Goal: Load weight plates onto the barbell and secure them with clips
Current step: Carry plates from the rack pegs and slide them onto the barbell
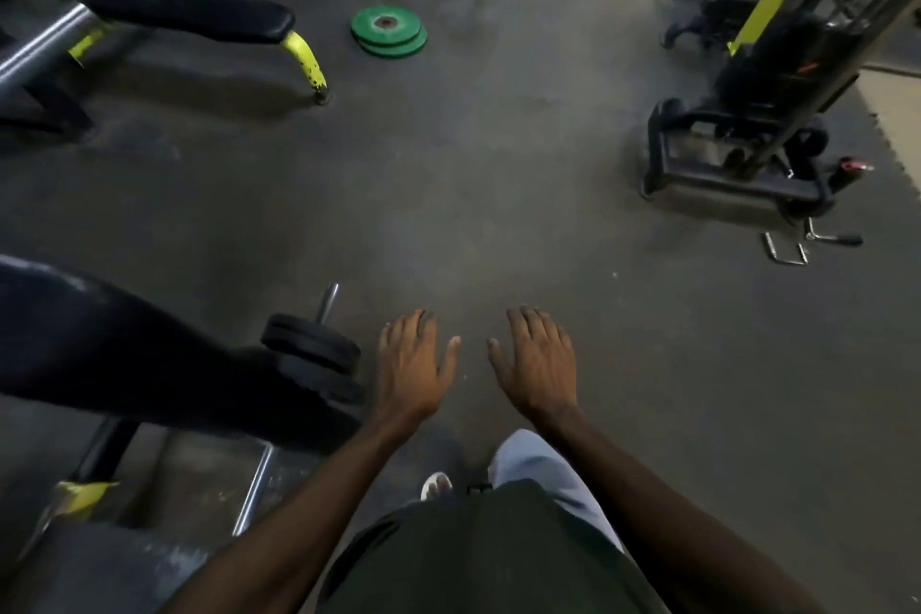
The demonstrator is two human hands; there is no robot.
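Head cam: both hands empty, fingers spread, left hand (411, 364) beside black plates on steel barbell (314, 354); right hand (538, 364) alongside; round green rubber plates (388, 32) stacked far across floor.

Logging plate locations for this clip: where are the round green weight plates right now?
The round green weight plates lie stacked on the floor, upper centre, just right of the black padded bench.

Both arms reach forward; the left hand (409, 366) and right hand (537, 364) are flat, palms down, fingers (423, 322) spread, holding nothing.
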